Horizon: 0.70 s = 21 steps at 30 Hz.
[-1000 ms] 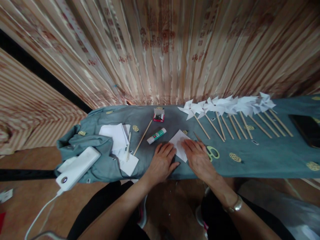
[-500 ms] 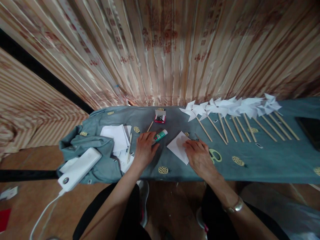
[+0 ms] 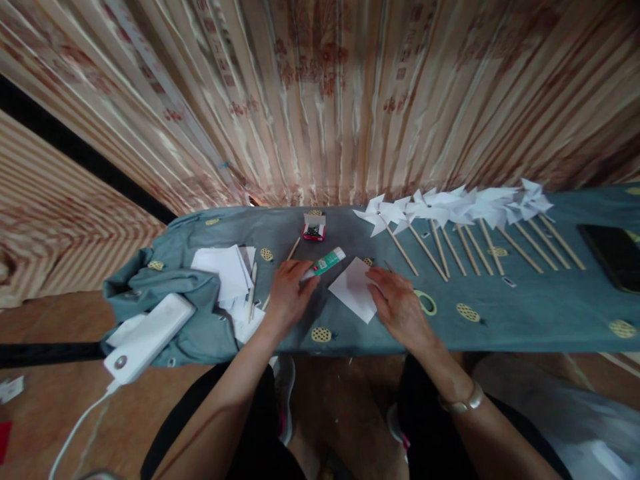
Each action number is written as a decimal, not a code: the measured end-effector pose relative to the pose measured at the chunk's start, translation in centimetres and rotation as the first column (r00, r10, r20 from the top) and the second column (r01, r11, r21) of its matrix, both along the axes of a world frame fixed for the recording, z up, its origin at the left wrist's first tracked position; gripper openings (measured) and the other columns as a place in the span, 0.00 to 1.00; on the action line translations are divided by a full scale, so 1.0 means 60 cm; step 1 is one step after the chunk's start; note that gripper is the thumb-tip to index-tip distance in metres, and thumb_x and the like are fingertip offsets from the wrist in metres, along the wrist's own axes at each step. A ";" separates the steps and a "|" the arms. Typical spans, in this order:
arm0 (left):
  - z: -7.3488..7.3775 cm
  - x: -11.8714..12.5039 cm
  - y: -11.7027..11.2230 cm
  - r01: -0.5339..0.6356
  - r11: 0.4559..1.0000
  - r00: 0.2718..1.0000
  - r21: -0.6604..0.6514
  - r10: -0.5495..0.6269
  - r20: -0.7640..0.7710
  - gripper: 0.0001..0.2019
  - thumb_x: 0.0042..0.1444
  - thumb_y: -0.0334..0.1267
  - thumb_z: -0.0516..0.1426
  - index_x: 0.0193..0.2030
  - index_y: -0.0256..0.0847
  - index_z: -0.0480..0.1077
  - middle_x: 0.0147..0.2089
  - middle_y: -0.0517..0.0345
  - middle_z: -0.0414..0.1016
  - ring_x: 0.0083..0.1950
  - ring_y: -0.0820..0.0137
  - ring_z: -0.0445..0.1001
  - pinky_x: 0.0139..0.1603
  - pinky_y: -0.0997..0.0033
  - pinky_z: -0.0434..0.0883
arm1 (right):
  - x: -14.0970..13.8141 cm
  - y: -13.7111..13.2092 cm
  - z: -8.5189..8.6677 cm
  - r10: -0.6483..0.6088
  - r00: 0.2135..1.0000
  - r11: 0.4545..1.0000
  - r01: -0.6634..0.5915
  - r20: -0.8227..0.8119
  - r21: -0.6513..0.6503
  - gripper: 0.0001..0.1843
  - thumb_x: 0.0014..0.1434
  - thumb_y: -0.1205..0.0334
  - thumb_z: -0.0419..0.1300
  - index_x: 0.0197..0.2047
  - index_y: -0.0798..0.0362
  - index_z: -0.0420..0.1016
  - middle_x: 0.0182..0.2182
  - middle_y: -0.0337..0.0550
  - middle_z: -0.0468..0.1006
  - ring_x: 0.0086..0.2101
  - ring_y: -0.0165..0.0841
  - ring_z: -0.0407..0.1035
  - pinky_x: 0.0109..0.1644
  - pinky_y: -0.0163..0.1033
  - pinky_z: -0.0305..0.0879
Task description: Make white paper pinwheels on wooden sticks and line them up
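Note:
My left hand [image 3: 291,293] is closed around one end of a glue stick [image 3: 327,263] with a green label and a white cap, which points away to the right. Beside it lies a white paper square [image 3: 352,291], flat on the cloth and turned cornerwise. My right hand [image 3: 400,303] is at the paper's right edge, fingers loosely bent and apart, the fingertips over or touching that edge. Partly under this hand are scissors with a light green handle [image 3: 427,303]. A thin wooden stick [image 3: 294,248] runs behind my left hand, its middle covered.
Paper pinwheels [image 3: 440,207] on wooden sticks stand in a row at the back right. A small red box [image 3: 314,230] of dark pins lies open behind the glue. White sheets [image 3: 223,270] and a white power bank [image 3: 150,337] are left; a dark phone [image 3: 607,253] lies right.
The glue stick has moved up and to the right in my left hand, showing more of its label. My right hand has drawn back slightly from the paper, and its fingers have loosened.

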<state>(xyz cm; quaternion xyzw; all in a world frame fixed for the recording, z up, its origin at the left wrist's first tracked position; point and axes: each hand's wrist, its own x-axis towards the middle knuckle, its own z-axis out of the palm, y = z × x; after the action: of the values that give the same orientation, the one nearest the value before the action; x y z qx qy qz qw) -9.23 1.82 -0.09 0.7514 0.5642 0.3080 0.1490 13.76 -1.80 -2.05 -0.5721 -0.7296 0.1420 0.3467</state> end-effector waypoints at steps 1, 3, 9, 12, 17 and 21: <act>0.005 0.012 -0.008 0.051 0.998 0.994 -0.041 -0.047 0.094 0.11 0.58 0.37 0.58 0.48 0.40 0.73 0.44 0.51 0.76 0.47 0.63 0.73 0.51 0.61 0.70 | -0.003 0.000 0.004 -0.004 0.990 0.998 -0.004 -0.138 -0.056 0.16 0.64 0.58 0.54 0.50 0.54 0.74 0.49 0.52 0.78 0.50 0.43 0.71 0.57 0.52 0.63; 0.010 0.037 -0.025 0.172 0.977 0.956 -0.122 -0.136 0.260 0.11 0.59 0.38 0.58 0.47 0.40 0.74 0.43 0.53 0.76 0.44 0.66 0.75 0.47 0.66 0.72 | -0.011 0.001 0.013 -0.012 0.894 0.975 -0.089 -0.447 -0.203 0.17 0.59 0.53 0.60 0.48 0.52 0.76 0.44 0.48 0.80 0.44 0.41 0.74 0.52 0.49 0.67; 0.008 0.080 -0.047 0.326 0.930 0.853 -0.172 -0.211 0.477 0.12 0.58 0.37 0.60 0.49 0.43 0.75 0.44 0.54 0.78 0.44 0.67 0.76 0.48 0.68 0.71 | -0.038 0.002 0.027 -0.213 0.387 0.859 -0.365 -0.897 -0.361 0.17 0.44 0.53 0.72 0.37 0.51 0.81 0.31 0.39 0.83 0.33 0.34 0.75 0.44 0.41 0.70; 0.005 0.082 -0.046 0.325 0.926 0.844 -0.193 -0.192 0.500 0.13 0.57 0.37 0.60 0.50 0.42 0.75 0.44 0.54 0.79 0.43 0.67 0.76 0.46 0.68 0.71 | -0.040 0.003 0.028 -0.278 0.294 0.851 -0.367 -0.915 -0.376 0.15 0.43 0.54 0.73 0.34 0.51 0.81 0.30 0.38 0.83 0.30 0.31 0.74 0.41 0.39 0.70; -0.001 0.061 -0.038 0.228 0.936 0.904 -0.269 -0.101 0.416 0.15 0.54 0.36 0.62 0.49 0.39 0.73 0.43 0.53 0.78 0.41 0.67 0.76 0.42 0.69 0.73 | -0.022 0.009 0.026 -0.418 0.161 0.838 -0.313 -0.894 -0.447 0.14 0.42 0.54 0.74 0.32 0.51 0.81 0.29 0.37 0.82 0.27 0.27 0.73 0.31 0.31 0.69; -0.011 0.024 -0.016 0.134 0.977 0.986 -0.167 -0.115 0.118 0.11 0.53 0.34 0.61 0.45 0.39 0.74 0.41 0.54 0.77 0.41 0.66 0.75 0.45 0.64 0.73 | -0.009 0.014 0.022 -0.500 0.099 0.797 -0.337 -0.860 -0.502 0.15 0.45 0.51 0.72 0.33 0.51 0.81 0.27 0.38 0.82 0.26 0.25 0.73 0.28 0.28 0.68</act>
<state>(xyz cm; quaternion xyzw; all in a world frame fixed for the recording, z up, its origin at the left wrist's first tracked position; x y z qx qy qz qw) -7.79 0.84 -0.76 0.7516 0.5321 0.2876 0.2632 13.24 -0.93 -0.74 -0.4425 -0.1793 0.6851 0.5502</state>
